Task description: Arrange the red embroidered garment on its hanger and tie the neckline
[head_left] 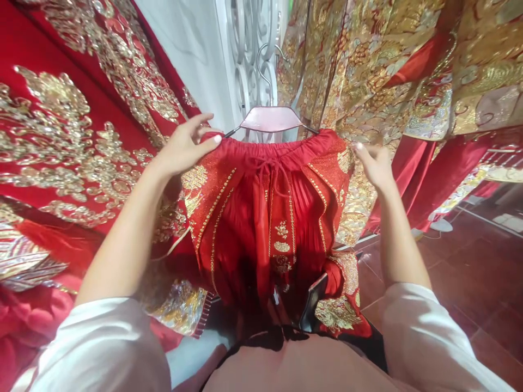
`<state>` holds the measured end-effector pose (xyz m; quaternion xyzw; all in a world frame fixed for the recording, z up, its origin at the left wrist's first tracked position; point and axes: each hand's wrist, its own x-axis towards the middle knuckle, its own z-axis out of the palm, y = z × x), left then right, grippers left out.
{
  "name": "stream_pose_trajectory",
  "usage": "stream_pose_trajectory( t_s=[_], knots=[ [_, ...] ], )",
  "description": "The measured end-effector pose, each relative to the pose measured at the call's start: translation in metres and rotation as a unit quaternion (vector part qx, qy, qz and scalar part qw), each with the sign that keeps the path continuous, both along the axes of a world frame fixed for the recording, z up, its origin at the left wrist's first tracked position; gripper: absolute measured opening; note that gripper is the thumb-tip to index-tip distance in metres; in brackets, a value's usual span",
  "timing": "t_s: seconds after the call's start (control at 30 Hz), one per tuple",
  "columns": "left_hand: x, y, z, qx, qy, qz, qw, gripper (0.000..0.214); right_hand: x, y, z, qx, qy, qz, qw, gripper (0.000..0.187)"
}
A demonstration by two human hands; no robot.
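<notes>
A red pleated skirt (241,218) with gold embroidered panels, a gathered waistband and a tied drawstring hangs in front of me. Its waistband is fixed on a hanger (270,118) with a pink centre plate and a metal hook. At the waistband's left end, my left hand (188,142) grips the cloth, its thumb beside the hanger's arm and its other fingers partly behind. My right hand (375,162) pinches the skirt's upper right edge between thumb and fingers, some of them hidden. The skirt's lower part falls into shadow near my body.
Red garments with heavy gold sequins (53,114) hang close on the left. Gold brocade garments (368,65) hang on the right. Behind the hanger stands a white scrolled metal frame (241,32). An embroidered red cloth (341,305) lies below, and a tiled floor (469,277) shows at right.
</notes>
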<state>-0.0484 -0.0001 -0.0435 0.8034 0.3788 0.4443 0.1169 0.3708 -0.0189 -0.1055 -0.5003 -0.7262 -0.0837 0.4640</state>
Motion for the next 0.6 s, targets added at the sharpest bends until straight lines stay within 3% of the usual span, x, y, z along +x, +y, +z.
stream_pose_trajectory(
  t_s=[0.1,0.2,0.3,0.43,0.5,0.6],
  knots=[
    [0.001,0.003,0.006,-0.091,0.093,0.007,0.991,0.044,-0.011,0.016,0.037,-0.053,-0.034,0.070,0.996,0.053],
    [0.011,0.000,0.007,-0.045,0.093,0.075,0.992,0.043,-0.023,0.030,0.053,-0.102,-0.037,0.101,0.989,0.056],
    [0.030,-0.002,0.011,0.043,0.018,0.194,0.980,0.051,-0.028,0.041,0.051,-0.068,0.009,0.059,0.996,0.055],
    [0.058,0.001,0.013,0.073,-0.081,0.367,0.924,0.050,-0.038,0.047,0.040,0.007,0.083,-0.001,0.996,0.054],
    [0.066,0.004,0.005,0.073,-0.083,0.404,0.908,0.045,-0.048,0.042,0.032,0.030,0.098,-0.037,0.994,0.059],
    [0.069,0.003,-0.019,0.118,-0.034,0.399,0.909,0.030,-0.059,0.024,0.017,0.058,0.048,-0.055,0.996,0.058]
  ],
)
